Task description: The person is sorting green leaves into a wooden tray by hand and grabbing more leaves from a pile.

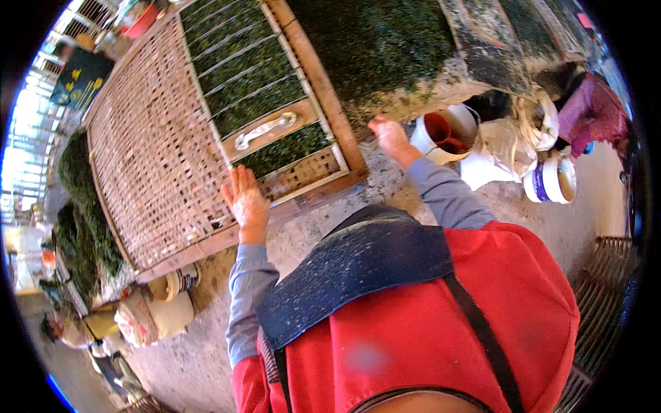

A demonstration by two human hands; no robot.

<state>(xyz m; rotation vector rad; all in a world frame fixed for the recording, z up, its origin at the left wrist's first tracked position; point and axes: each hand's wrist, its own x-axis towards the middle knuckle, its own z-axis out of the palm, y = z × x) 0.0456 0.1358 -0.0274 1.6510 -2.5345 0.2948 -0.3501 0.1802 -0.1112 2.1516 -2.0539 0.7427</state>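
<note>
My left hand (247, 201) lies with fingers stretched out at the near corner of a slatted frame (279, 116), over the edge of a woven lattice screen (155, 134). Nothing shows in that hand. Dark green leafy matter (242, 77) fills the spaces between the pale slats. Across one wider board (304, 111) of the frame runs a whitish, shiny handle-like piece (265, 130). My right hand (391, 135) is off the frame's right side, by the near edge of a larger dark green mass (392, 57). Its fingers look curled, and whether they hold anything is unclear.
A white bucket (470, 124) with a red vessel (439, 129) inside stands just right of my right hand. Beyond it are pale sacks (503, 139) and another white bucket (565, 180). Dark green heaps (85, 206) line the left. A person (67, 330) is at lower left.
</note>
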